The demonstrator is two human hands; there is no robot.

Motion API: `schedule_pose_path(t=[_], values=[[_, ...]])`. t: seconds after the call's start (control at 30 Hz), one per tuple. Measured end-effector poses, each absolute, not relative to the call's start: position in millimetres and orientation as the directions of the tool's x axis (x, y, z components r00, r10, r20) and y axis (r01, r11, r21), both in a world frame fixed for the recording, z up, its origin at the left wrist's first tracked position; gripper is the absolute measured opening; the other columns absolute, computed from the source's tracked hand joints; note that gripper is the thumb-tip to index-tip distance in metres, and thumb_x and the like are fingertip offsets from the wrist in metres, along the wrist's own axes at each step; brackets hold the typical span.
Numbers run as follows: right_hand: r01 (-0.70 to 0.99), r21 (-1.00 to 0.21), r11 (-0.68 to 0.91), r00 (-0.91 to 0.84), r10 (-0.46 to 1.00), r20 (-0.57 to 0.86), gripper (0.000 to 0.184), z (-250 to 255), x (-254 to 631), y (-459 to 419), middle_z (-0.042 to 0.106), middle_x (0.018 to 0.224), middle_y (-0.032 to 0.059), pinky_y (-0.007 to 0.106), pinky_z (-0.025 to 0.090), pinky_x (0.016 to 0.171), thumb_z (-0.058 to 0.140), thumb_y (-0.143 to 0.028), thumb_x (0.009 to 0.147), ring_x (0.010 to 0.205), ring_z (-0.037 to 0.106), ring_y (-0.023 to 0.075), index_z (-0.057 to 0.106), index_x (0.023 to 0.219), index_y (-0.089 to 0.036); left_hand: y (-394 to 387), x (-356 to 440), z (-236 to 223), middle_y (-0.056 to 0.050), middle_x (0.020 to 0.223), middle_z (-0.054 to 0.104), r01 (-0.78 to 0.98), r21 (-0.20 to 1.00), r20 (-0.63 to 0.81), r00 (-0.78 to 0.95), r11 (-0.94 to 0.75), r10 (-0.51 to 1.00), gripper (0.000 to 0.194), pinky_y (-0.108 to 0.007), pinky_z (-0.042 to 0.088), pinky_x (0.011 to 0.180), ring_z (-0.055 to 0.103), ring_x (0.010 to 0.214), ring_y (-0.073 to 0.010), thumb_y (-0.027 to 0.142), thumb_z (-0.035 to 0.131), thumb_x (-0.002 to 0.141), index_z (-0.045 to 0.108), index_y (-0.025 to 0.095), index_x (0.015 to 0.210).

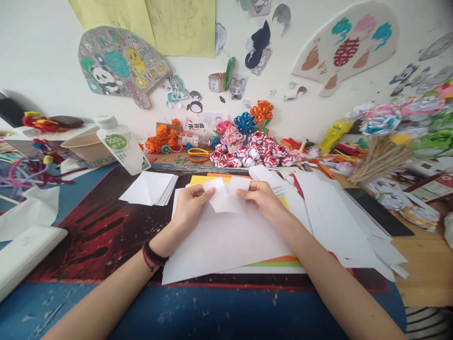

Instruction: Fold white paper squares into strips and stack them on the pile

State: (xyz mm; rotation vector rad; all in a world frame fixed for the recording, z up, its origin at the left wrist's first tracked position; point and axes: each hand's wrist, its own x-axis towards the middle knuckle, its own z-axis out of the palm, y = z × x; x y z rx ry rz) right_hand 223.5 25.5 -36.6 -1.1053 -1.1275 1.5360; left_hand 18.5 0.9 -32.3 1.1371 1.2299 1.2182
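A small piece of white paper [226, 196], partly folded, is pinched between both hands over a large white sheet [226, 241]. My left hand [189, 208] grips its left edge with thumb on top. My right hand [264, 198] grips its right edge the same way. Coloured sheets [279, 261], yellow, orange and green, peek out beneath the large white sheet. All of it lies on a dark red and black mat [102, 226].
A stack of white paper squares [150, 189] lies left of the hands, more white sheets [332, 212] to the right. Behind stand a tilted plastic bottle [122, 144], paper roses [251, 151], a paper bowl [88, 146] and flowers on sticks [396, 137]. A white case [24, 252] lies at near left.
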Motion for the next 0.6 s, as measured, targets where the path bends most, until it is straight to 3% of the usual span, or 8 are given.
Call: schedule_pose_path(t=[0.17,0.37,0.6], values=[[-0.151,-0.977,-0.151,-0.189,0.975,-0.121,0.039,-35,223,25,0.075,0.095,0.0101,0.038,0.054,0.076,0.084,-0.038,0.056,0.084,0.069,0.0266,0.076,0.087,-0.016,1,20,-27,-0.002,0.061,0.064,-0.032,0.999,-0.013,-0.039,0.012,0.999,0.029,-0.025,0.039,0.051,0.059,0.060,-0.0164,0.044,0.077,0.067,0.066,0.017,0.066],[-0.139,-0.990,-0.009,-0.162,0.987,0.014,0.040,-33,222,24,0.074,0.102,0.0111,0.039,0.052,0.082,0.083,-0.037,0.061,0.092,0.068,0.0275,0.074,0.093,-0.015,1,20,-27,-0.008,0.082,0.073,-0.150,0.984,-0.085,0.079,0.096,0.993,0.037,-0.030,0.050,0.067,0.067,0.075,-0.0214,0.036,0.081,0.063,0.070,0.014,0.090],[-0.014,-0.997,-0.079,-0.270,0.960,-0.073,0.041,-40,226,28,0.075,0.097,0.0115,0.038,0.051,0.080,0.080,-0.044,0.064,0.088,0.068,0.0268,0.075,0.092,-0.014,3,18,-35,-0.004,0.074,0.069,-0.038,0.999,-0.017,0.012,0.018,1.000,0.028,-0.024,0.043,0.059,0.060,0.066,-0.0146,0.039,0.078,0.068,0.069,0.014,0.073]])
